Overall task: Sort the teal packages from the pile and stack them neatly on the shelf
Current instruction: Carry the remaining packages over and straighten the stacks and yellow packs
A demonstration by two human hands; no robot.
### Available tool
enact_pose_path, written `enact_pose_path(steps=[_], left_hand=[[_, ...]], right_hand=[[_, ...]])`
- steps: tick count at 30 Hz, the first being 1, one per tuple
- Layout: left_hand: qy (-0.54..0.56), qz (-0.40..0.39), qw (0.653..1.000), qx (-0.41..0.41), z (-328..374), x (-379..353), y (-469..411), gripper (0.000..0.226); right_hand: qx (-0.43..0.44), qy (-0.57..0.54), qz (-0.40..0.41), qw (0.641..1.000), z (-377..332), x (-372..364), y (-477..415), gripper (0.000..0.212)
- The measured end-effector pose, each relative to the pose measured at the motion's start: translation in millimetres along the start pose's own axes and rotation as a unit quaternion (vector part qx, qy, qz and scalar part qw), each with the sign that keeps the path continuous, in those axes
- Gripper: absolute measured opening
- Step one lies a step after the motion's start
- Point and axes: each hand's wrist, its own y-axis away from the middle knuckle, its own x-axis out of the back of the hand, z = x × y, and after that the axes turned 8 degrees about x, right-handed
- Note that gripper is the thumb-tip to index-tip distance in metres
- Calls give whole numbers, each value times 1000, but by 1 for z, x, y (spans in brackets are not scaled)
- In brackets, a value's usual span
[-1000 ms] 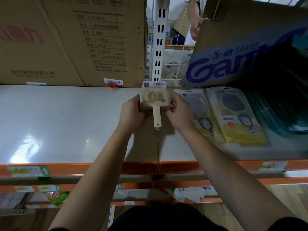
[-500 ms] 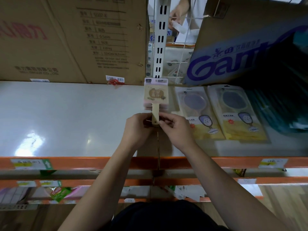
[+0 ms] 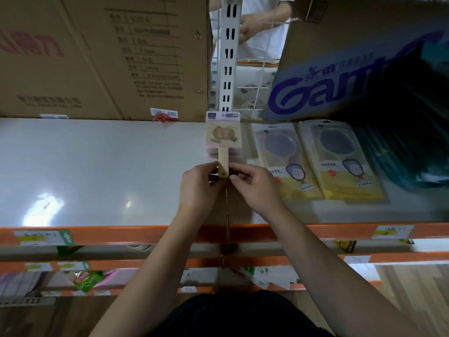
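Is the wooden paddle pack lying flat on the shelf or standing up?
Lying flat: the paddle pack faces up on the shelf, handle pinched by left hand and right hand.

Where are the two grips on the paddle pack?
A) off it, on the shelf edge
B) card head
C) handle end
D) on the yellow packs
C: left grip and right grip both pinch the bottom of the paddle pack's handle; its card head lies on the shelf.
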Motion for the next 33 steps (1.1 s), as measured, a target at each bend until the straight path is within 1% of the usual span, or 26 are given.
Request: enact_pose_path(steps=[2, 3, 4, 6, 8, 10, 11, 13, 14, 15, 18, 19, 20, 22, 23, 27, 29, 31, 33], left_hand=[[-4, 13, 1000, 21, 5, 1, 2, 47], [-8, 32, 999, 26, 9, 2, 3, 53], [-4, 57, 998, 18, 14, 3, 4, 53], [29, 99, 994, -32, 28, 2, 5, 40], [66, 96, 990, -81, 45, -6, 5, 29], [77, 49, 991, -95, 60, -24, 3, 27], [73, 12, 994, -85, 67, -35, 2, 31], [56, -68, 995, -38, 74, -58, -2, 45], [43, -91, 995, -13, 76, -69, -5, 52], [31, -101, 994, 8, 75, -77, -7, 57], [44, -88, 992, 80, 73, -90, -16, 67], [60, -83, 990, 98, 72, -93, -19, 67], [71, -78, 988, 110, 72, -95, -20, 67], [71, -67, 988, 118, 72, -97, -21, 66], [64, -58, 989, 116, 73, -98, -22, 66], [36, -44, 993, 106, 78, -99, -27, 63], [33, -35, 994, 97, 82, -99, -31, 55], [33, -25, 996, 82, 85, -99, -34, 39], [33, -34, 996, 70, 86, -100, -35, 29]], right_hand=[[8, 10, 23, 1000, -1, 10, 0, 30], [9, 21, 45, 999, 0, 19, -1, 29], [9, 41, 69, 997, 1, 30, -1, 29], [13, 101, 115, 988, 7, 56, -3, 28], [7, 157, 132, 979, 15, 80, -6, 31], [-31, 210, 103, 972, 25, 98, -11, 34], [-47, 226, 81, 970, 30, 104, -13, 32], [-63, 240, 39, 968, 35, 110, -16, 19], [-67, 246, 23, 967, 36, 111, -17, 11], [-67, 249, 12, 966, 37, 112, -18, 9], [-66, 242, 0, 968, 39, 116, -21, 7], [-68, 238, 1, 969, 41, 117, -22, 9], [-72, 233, 1, 970, 42, 117, -23, 17], [-85, 221, 4, 972, 40, 117, -23, 39], [-87, 214, 6, 973, 39, 116, -23, 45], [-73, 198, 5, 977, 37, 113, -28, 48], [-67, 194, 5, 979, 36, 113, -33, 47], [-60, 193, -2, 979, 36, 112, -36, 47], [-54, 198, -19, 978, 37, 111, -38, 48]])
